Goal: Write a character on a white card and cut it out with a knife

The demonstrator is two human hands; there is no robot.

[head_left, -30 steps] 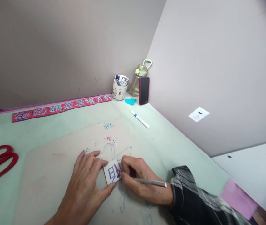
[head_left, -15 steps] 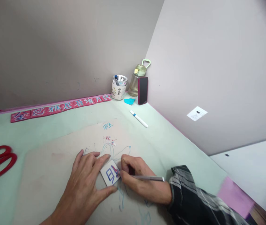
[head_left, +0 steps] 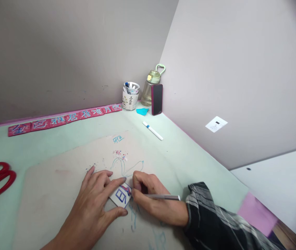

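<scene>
left hand pinching tile, askew; right hand clamped on pen; axis crosswise, tail rightward

You're in small craft nook, table set into corner of grey walls; whether home, studio or classroom, cannot tell. Your clues: lettered white tile in front of you, scribbled beige sheet, red scissor handles, pen jar, row of red character tiles along wall. Personal things near you: drink bottle, upright phone.
</scene>
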